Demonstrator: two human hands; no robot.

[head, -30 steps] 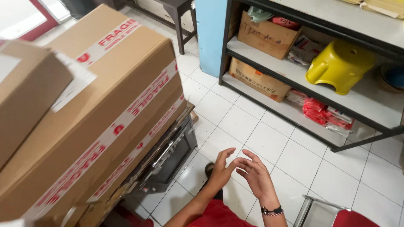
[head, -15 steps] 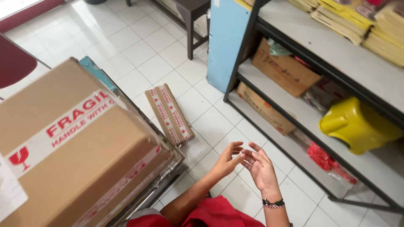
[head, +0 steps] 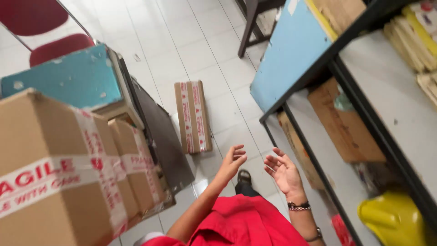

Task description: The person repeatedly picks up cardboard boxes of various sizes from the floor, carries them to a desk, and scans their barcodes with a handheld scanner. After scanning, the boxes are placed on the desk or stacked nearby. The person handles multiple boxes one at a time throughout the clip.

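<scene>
At the far left a big carton (head: 54,182), banded with white and red tape, stands on a cart, with a smaller carton (head: 136,168) just beside it and a teal panel (head: 59,79) behind. A dark metal flap (head: 164,141) of the cart slopes down toward the floor (head: 150,32).

Next comes a flat parcel (head: 193,116), the thing nearest the hands. It lies alone on the white tiles, long side running away from the person, with two tape strips along its top. It is apart from the cart and from the rack.

The left hand (head: 233,159) hangs above the floor a little short of the parcel's near end. Its fingers (head: 239,152) are loosely curled and apart, and it holds nothing. The right hand (head: 282,171) is just beside it, palm turned inward, fingers spread and empty, with a band (head: 298,206) on the wrist. A shoe (head: 244,176) shows between them.

On the right stands a black rack (head: 314,86) with a blue board (head: 291,54) leaning on it, a box (head: 346,123) on its shelf and a yellow plastic thing (head: 391,218) lower down.

A parcel this long and flat would probably handle best with one hand on each long edge, fingers tucked under, and kept level. The way between the cart flap and the rack post looks narrow, so elbows want to stay in.
</scene>
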